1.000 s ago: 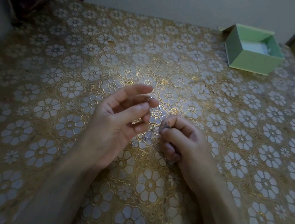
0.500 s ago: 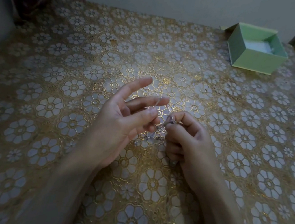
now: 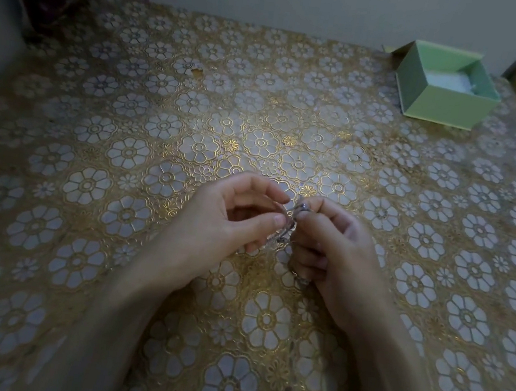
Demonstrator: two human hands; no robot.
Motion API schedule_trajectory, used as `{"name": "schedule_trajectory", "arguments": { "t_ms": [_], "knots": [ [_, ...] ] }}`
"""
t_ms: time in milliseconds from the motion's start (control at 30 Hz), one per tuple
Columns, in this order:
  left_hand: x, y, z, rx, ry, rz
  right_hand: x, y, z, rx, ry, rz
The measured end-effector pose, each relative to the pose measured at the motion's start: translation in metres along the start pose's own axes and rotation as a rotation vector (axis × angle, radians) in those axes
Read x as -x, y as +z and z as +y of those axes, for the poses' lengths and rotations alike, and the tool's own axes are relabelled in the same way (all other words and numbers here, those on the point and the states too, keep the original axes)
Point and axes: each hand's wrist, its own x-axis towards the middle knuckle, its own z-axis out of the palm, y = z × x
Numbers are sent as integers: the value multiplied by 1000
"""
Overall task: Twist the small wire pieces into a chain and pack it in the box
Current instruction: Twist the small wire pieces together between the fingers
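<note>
- Left hand (image 3: 229,221) and right hand (image 3: 335,246) both pinch the wire chain (image 3: 293,220) above the desk (image 3: 126,130).
- Twisting step, seemingly; next needs another link, then the green box (image 3: 442,98) far right.

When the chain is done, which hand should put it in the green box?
Probably the right hand. It already pinches the wire chain, and the open green box sits at the table's far right corner, on that hand's side. The left hand would have to cross over.
</note>
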Motion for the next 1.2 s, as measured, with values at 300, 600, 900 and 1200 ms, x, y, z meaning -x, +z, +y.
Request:
{"name": "schedule_trajectory", "arguments": {
  "t_ms": [300, 600, 900, 1200],
  "knots": [
    [-1, 1, 1, -38, 65, 17, 0, 1, 1, 75, 3, 1],
    [-3, 0, -1, 41, 71, 90, 0, 1, 1, 34, -21, -1],
    [-4, 0, -2, 60, 69, 154, 0, 4, 3, 228, -93, 11],
    [-5, 4, -1, 388, -10, 133, 1, 5, 1, 119, -22, 13]
  ]
}}
